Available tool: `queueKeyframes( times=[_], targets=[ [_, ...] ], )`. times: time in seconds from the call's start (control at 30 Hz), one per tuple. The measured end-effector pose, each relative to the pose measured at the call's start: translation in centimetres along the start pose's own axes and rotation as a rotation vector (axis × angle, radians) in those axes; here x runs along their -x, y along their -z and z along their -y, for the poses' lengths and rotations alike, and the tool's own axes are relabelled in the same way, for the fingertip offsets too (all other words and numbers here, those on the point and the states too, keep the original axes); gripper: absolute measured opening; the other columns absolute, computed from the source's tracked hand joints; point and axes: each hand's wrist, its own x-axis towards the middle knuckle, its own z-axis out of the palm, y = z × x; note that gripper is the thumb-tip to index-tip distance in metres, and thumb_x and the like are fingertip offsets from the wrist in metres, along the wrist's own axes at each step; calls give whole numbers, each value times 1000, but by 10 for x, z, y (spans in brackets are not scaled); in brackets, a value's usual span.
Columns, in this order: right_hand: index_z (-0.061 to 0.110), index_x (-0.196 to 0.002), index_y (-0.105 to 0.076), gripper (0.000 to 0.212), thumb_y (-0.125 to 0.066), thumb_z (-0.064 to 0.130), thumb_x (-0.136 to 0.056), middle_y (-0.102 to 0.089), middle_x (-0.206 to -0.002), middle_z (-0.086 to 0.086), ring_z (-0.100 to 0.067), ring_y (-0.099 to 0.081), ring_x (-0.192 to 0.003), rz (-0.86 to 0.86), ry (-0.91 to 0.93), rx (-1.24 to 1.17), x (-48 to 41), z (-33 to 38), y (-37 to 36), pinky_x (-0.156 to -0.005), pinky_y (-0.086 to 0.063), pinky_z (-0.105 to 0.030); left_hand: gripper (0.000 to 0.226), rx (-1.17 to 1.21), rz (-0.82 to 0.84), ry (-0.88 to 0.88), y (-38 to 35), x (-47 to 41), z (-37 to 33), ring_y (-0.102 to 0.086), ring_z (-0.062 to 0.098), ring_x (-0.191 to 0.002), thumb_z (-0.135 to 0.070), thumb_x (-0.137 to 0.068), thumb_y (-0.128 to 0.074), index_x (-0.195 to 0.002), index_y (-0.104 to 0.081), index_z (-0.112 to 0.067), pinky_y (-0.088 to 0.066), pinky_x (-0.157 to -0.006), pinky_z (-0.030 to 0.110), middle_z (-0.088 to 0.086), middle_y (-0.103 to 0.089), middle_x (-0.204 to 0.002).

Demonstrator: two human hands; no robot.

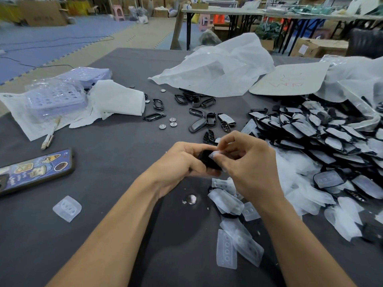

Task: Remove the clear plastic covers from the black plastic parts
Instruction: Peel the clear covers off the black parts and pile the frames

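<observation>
Above the middle of the dark table, my left hand (182, 162) grips a black plastic part (207, 160). My right hand (246, 162) pinches the clear plastic cover (214, 154) at the part's upper edge; my fingers hide most of both. A big pile of covered black parts (323, 133) lies to the right. Bare black parts (199, 121) are scattered beyond my hands. Loose clear covers (232, 237) lie under my right forearm, and one clear cover (67, 208) sits alone at the left.
A phone in a sticker case (35, 170) lies at the left edge. Coin cells (169, 123) and one more (191, 199) dot the table (116, 154). White bags (217, 67), purple trays in plastic (56, 98) and a cardboard sheet (290, 79) fill the far side.
</observation>
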Motion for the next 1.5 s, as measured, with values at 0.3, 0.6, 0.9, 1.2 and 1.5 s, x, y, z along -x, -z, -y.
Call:
queueKeyframes(
  times=[0.3,0.6,0.9,1.2,1.5],
  targets=[
    [19,-76,-83,27,-74,-5,-84,-76,-79,-1,-16,-70,-79,80,-141,-318,-10,-3,10,-74,-58,-26,64,3,-14,42,8,-5,8,-70,38,-116,24,-79,-46,-129,-70,-6,-55,-105,40,23,-71,-126],
    [26,-84,-83,21,-83,5,-80,-70,-71,4,-8,-62,-66,177,-46,-70,-3,3,1,-64,-53,-24,60,-44,90,-39,2,-4,8,-68,27,-123,28,-84,-47,-132,-67,-3,-53,-105,34,15,-72,-128],
    [29,-91,-81,29,-85,6,-74,-69,-66,16,-1,-64,-67,-24,8,119,0,-4,-13,-64,-47,-8,49,-81,49,-25,2,0,8,-70,25,-110,22,-83,-60,-126,-69,0,-52,-109,40,13,-76,-110],
    [31,-93,-80,28,-90,16,-72,-69,-69,13,-7,-66,-75,-63,-18,118,-1,-6,-18,-73,-54,-20,47,-57,-6,-4,2,0,6,-72,28,-110,24,-87,-53,-124,-71,2,-55,-104,39,17,-75,-112],
    [32,-90,-80,15,-82,23,-80,-75,-81,16,0,-70,-79,-48,-196,-11,-6,-11,-11,-77,-56,-24,58,72,-83,23,2,-4,3,-74,37,-108,26,-84,-40,-122,-73,-2,-58,-100,41,23,-75,-116]
  ],
)
